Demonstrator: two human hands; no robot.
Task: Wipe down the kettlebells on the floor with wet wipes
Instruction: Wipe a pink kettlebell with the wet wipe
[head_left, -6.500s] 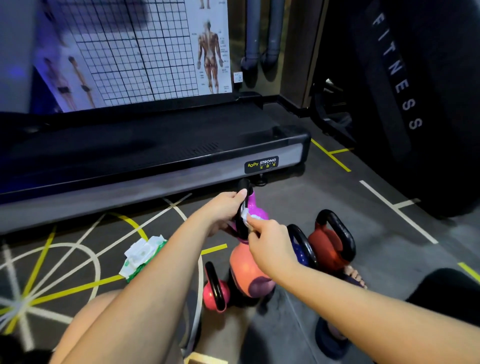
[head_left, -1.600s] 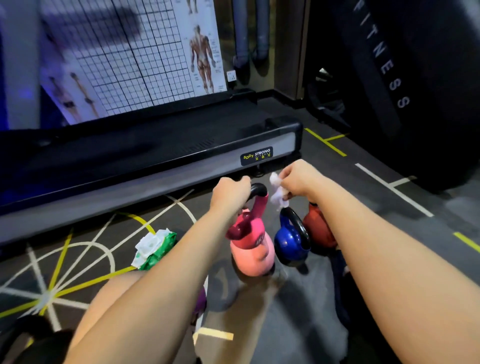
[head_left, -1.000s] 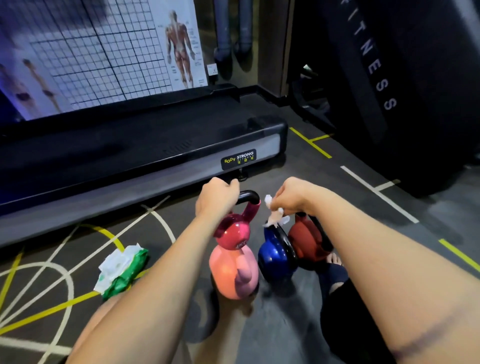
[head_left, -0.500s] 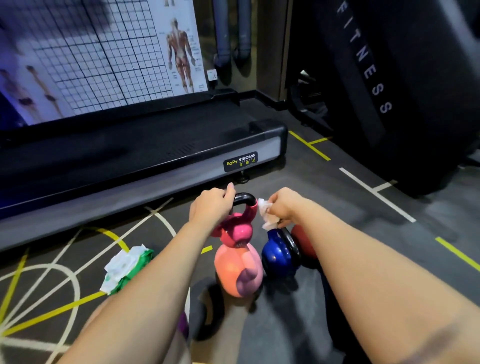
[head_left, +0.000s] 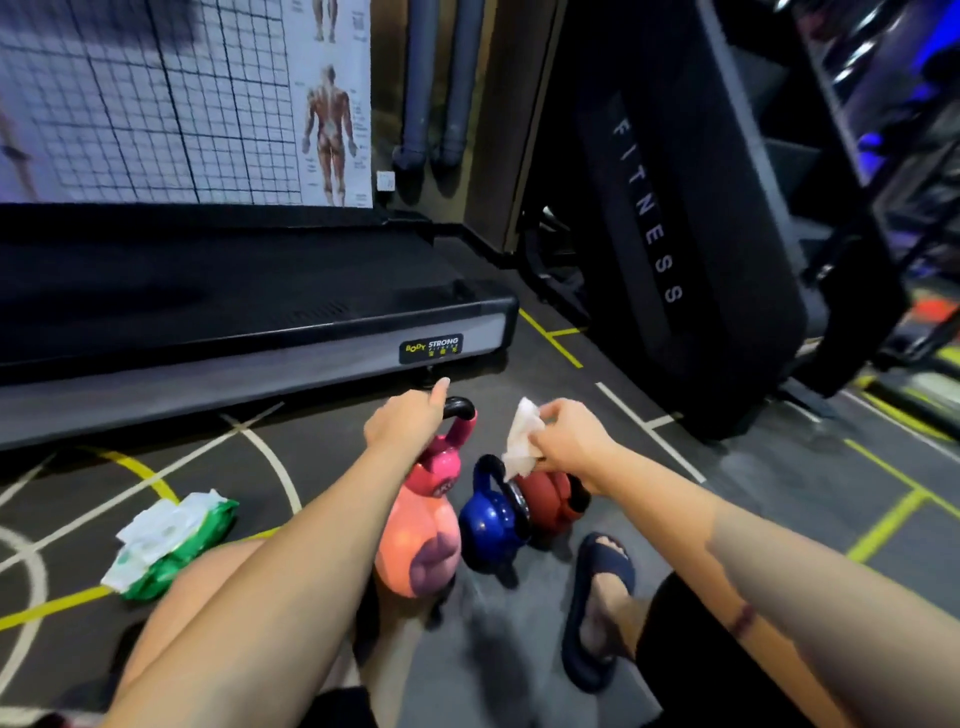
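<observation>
Left hand (head_left: 408, 428) wrapped round the pink kettlebell (head_left: 439, 470) handle, right hand (head_left: 571, 444) pinching a wet wipe (head_left: 522, 441) just beside it.
Looks heavy, hard and slick-coated, so the handle's the safe hold; blue kettlebell (head_left: 491, 525) and red kettlebell (head_left: 550, 501) stand on the floor (head_left: 727, 493) under the limp wipe.

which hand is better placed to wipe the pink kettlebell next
Right. The right hand pinches the wipe just beside the pink kettlebell, while the left hand is busy gripping its handle.
</observation>
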